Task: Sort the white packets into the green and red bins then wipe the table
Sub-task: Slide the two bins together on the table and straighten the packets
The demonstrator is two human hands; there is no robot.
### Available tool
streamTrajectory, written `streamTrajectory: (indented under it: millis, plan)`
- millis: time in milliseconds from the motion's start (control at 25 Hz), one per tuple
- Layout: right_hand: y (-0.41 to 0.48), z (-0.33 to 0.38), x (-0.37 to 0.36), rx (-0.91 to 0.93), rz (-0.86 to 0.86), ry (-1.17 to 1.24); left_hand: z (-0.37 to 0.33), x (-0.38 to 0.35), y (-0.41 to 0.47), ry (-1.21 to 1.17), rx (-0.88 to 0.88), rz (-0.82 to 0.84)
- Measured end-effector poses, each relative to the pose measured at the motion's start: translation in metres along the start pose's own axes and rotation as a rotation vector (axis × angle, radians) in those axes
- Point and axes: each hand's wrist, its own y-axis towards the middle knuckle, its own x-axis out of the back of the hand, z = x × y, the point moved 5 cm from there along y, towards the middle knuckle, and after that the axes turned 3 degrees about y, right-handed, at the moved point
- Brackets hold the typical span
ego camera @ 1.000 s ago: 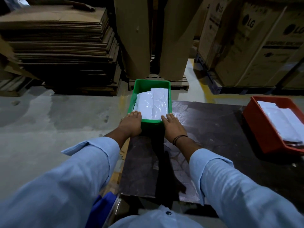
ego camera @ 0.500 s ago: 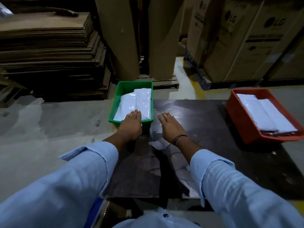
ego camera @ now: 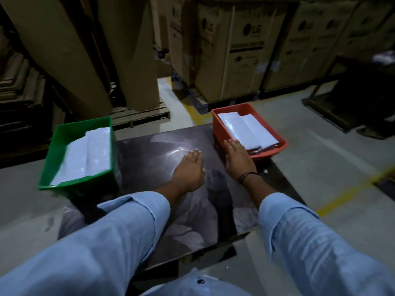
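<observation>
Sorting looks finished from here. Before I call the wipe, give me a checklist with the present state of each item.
1. Green side: white packets lie inside the green plastic bin: ok.
2. Red side: second packet stack lies inside the red plastic bin: ok.
3. No loose packets on the dark tabletop: ok.
4. Hands free: left hand flat on the tabletop, right hand straight-fingered against the red bin, no grip: ok.
5. Wiping cloth in view: not ok.
6. Green bin fully supported at the table's left edge: cannot tell.
</observation>
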Motion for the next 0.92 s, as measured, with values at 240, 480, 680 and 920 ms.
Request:
streamTrajectory:
  millis: [240,480,680,920]
  plan:
    - [-0.009,-0.106,0.032,-0.094,0.040,-0.103,-0.111,-0.011,0.051,0.008,-0.117,-0.003]
    - [-0.003,-0.153,0.036,-0.081,0.101,-0.227,-0.150,-0.020,0.084,0.072,-0.156,0.048]
    - [0.007,-0.157,0.022,0.032,0.179,-0.313,-0.149,-0.022,0.096,0.139,-0.170,0.095]
    - [0.017,-0.127,0.001,0.087,0.277,-0.266,-0.107,-0.019,0.082,0.162,-0.126,0.062]
